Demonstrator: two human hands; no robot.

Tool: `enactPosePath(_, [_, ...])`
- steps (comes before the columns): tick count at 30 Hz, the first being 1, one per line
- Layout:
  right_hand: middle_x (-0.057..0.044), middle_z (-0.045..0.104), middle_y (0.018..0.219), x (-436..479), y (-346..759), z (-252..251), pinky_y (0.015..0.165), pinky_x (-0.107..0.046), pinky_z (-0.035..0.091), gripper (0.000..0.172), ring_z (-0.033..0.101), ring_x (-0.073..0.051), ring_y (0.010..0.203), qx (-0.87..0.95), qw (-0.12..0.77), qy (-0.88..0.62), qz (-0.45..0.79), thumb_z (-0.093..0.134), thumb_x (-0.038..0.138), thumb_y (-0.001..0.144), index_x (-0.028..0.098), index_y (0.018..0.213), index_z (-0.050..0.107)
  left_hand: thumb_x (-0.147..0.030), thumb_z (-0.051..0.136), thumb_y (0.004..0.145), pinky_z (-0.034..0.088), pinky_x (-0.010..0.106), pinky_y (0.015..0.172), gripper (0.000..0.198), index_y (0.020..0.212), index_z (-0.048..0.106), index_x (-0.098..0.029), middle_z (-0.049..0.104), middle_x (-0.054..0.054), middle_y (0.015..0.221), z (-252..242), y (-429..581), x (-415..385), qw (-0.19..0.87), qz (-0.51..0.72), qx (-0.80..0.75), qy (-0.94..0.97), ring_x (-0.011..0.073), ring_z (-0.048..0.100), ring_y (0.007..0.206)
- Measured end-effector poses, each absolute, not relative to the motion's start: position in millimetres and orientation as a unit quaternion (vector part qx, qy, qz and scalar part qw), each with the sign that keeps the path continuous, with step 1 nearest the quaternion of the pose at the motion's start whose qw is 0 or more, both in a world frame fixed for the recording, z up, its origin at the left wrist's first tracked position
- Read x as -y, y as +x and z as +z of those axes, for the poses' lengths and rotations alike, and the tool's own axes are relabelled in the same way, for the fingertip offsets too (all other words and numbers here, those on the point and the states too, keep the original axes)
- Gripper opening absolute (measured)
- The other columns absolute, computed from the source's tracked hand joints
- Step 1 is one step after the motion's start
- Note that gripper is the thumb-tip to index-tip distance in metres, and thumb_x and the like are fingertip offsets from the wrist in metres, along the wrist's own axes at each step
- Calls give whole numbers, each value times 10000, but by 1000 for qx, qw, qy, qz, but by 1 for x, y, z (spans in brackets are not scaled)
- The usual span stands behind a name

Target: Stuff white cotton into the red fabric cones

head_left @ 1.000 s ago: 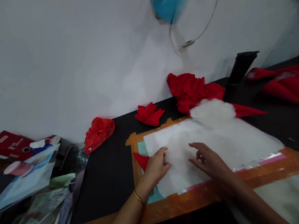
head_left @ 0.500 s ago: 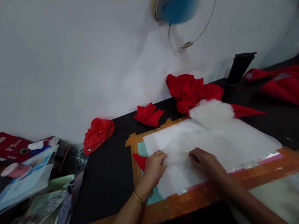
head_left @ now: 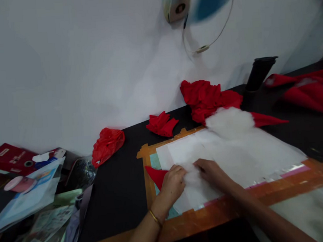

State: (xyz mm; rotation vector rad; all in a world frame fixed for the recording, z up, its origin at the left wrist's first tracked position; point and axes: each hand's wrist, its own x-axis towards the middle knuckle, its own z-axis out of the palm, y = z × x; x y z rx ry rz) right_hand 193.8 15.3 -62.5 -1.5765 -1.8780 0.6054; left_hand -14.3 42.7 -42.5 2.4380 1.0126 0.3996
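My left hand (head_left: 174, 183), with a gold bangle at the wrist, is closed on a pointed red cloth piece (head_left: 156, 176), whose tip sticks out to the left. Between my two hands lies a thin white tuft of fluffy stuffing (head_left: 193, 177). Its right side is pinched in the closed fingers of my right hand (head_left: 210, 172). Both hands are low over a white sheet (head_left: 237, 159) taped to the table. The part of the red cloth under my left palm is hidden.
A larger heap of white stuffing (head_left: 230, 122) sits at the sheet's back edge, before a pile of red cloth pieces (head_left: 207, 97). A smaller red bundle (head_left: 162, 124), a red plastic bag (head_left: 107, 145) and a black cup-like container (head_left: 260, 74) stand along the wall. Boxes and bags crowd the left.
My right hand has moved left, closer to my left hand, which has shifted slightly right. More of the red cloth shows, and the white tuft between the hands looks more bunched.
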Motion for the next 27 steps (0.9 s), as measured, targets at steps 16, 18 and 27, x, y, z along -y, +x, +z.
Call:
enactPosePath(16, [-107,356,1543,1,226,-6,1054,-508,440,529,406,-301,1362,744,374,-540,126,553,405,925,291,1426,426,-251,586,889,469,369,936,198,1081,620,-213,617,76,1087,-6,-53,-25,290,234,-430,823,218,573,1054])
enactPosePath(18, [-123,358,1538,-7,206,-12,1083,-528,394,500,380,-302,1374,767,365,-517,99,576,351,916,265,1394,459,-252,571,907,468,348,920,185,1076,635,-216,615,68,1066,-11,-43,-23,277,235,-419,832,210,566,1039])
enactPosePath(27, [-117,681,969,-16,199,-73,852,-405,521,300,614,-261,954,778,234,-569,127,473,53,832,148,1057,647,-222,551,905,469,361,867,137,895,681,-178,659,76,907,-40,-20,-25,191,135,-437,868,230,582,930])
